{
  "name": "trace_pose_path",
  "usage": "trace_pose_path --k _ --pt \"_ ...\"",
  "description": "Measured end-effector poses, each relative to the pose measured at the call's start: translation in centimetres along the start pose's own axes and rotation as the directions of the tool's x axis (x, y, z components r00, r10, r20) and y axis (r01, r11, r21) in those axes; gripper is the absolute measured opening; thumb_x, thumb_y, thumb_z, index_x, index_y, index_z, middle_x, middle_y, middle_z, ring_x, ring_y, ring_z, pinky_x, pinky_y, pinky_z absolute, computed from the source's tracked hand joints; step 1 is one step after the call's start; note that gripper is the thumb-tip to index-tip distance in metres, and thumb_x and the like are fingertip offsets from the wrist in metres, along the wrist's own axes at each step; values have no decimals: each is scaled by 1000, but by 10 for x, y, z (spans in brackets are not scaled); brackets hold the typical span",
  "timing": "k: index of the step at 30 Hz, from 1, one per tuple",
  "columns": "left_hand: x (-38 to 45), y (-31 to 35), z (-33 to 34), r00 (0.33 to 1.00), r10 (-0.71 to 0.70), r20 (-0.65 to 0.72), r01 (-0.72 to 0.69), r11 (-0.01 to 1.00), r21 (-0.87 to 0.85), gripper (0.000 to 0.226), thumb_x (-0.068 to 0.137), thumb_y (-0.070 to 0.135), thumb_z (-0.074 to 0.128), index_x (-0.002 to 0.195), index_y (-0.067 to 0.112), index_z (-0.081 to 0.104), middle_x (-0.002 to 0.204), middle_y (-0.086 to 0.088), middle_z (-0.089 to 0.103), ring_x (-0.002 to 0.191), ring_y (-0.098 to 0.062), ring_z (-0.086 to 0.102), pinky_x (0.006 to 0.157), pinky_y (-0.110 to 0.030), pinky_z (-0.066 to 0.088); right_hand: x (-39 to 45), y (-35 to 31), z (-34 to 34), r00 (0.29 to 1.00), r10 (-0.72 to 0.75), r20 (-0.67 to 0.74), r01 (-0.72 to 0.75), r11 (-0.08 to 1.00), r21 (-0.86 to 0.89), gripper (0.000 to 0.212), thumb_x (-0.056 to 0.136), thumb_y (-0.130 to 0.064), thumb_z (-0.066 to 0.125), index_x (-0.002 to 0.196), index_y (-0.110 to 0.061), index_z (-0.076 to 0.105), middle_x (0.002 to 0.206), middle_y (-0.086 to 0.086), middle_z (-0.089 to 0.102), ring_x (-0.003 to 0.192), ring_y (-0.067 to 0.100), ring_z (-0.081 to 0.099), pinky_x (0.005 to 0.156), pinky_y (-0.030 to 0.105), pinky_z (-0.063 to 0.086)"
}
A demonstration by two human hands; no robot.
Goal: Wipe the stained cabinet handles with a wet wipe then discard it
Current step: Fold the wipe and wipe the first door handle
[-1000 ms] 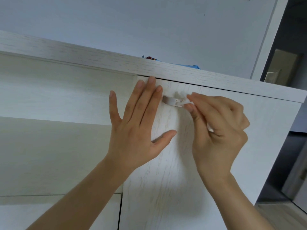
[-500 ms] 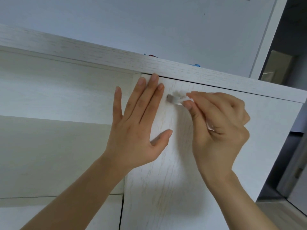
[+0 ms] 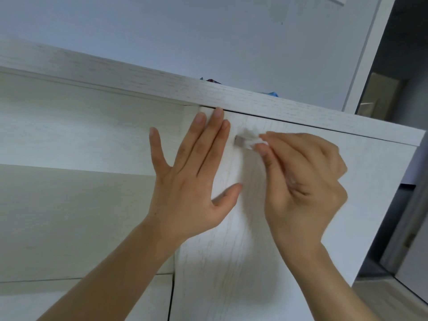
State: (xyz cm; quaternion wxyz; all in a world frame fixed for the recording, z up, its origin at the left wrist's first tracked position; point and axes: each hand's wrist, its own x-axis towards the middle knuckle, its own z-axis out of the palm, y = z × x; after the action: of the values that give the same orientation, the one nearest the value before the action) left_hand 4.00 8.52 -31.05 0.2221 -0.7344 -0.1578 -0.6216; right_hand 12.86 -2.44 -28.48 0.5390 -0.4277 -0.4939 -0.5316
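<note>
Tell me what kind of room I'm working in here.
Probably a room in a home: a white wood-grain cabinet with a small door handle, a plain painted wall behind, and a doorway to the right.

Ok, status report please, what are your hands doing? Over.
Left hand flat on door, fingers straight. Right hand pinching wipe on handle. Nothing in the way.

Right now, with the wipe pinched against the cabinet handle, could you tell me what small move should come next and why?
Probably slide the wet wipe leftward along the handle. The right hand covers the handle's right part, leaving its left end bare, while the left hand lies flat against the door.
</note>
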Motion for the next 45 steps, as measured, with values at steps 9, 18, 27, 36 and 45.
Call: trace_pose_path --k 9,18,27,36,45 --pt "-1 0 2 1000 -8 4 8 1000 -15 78 86 52 48 145 6 26 153 -9 22 145 -15 10 112 -57 -7 6 -2 0 997 -23 79 23 1000 -1 9 88 -14 65 94 -14 73 94 -9 66 93 12 59 86 36 41" --pt "-1 -1 0 1000 3 5 -4 1000 27 77 86 52 48 145 7 28 154 -7 24 145 -15 13 113 -58 -3 7 -7 2 995 -20 100 20 1000 4 9 88 -13 65 92 -14 73 91 -12 61 92 10 56 89 29 38" --pt "-1 0 1 999 -6 35 5 1000 26 83 85 55 47 148 8 19 155 -7 16 145 -12 1 113 -56 -7 12 -22 -14 950 307 -51 -303 950 72 9 91 -31 53 86 -39 54 85 -26 54 87 -3 52 83 46 45" --pt "-2 -1 2 1000 11 -18 -10 999 38 80 85 52 49 146 8 25 154 -7 22 144 -15 12 113 -58 -1 3 -24 8 988 142 -60 -148 981 -126 15 86 -16 68 96 -27 69 86 -12 51 85 8 48 83 38 28" --pt "-2 -2 1 1000 8 -6 -8 998 55 78 87 54 47 146 7 25 153 -8 21 144 -15 11 113 -56 -4 7 1 4 980 -199 4 193 943 -270 16 88 -28 68 95 -16 75 90 -1 70 87 18 50 76 38 31"
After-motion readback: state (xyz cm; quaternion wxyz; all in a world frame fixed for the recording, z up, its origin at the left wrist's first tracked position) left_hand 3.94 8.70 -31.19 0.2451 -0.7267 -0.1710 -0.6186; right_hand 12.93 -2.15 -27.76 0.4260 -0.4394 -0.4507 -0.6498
